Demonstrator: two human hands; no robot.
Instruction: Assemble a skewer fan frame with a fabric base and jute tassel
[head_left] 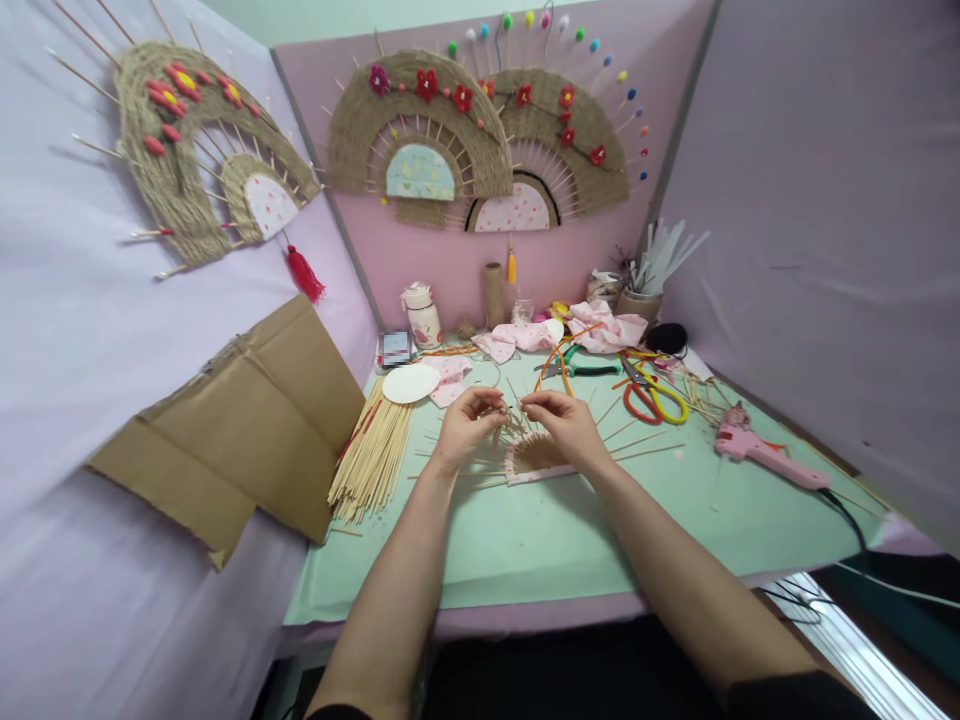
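Note:
My left hand (472, 420) is pinched closed on thin tan twine (511, 430), whose loose strands bunch between my hands. Close beside it, my right hand (561, 420) also pinches the twine between thumb and finger; the exact grip is too small to make out. Just under both hands lies a half-round fan base (536, 455) of brown card with a pink-and-white edge. Thin wooden sticks (646, 447) spread out from its curve over the green tabletop. My right wrist and forearm cover part of its right side.
Left: a bundle of sticks (375, 455), a white oval disc (411, 383), a phone (395, 348) and folded cardboard (247, 430). Behind: pliers (592, 368) and pink cloth (607, 325). Right: scissors (656, 400) and a corded pink glue gun (772, 460). Finished fans (420, 75) hang on the walls.

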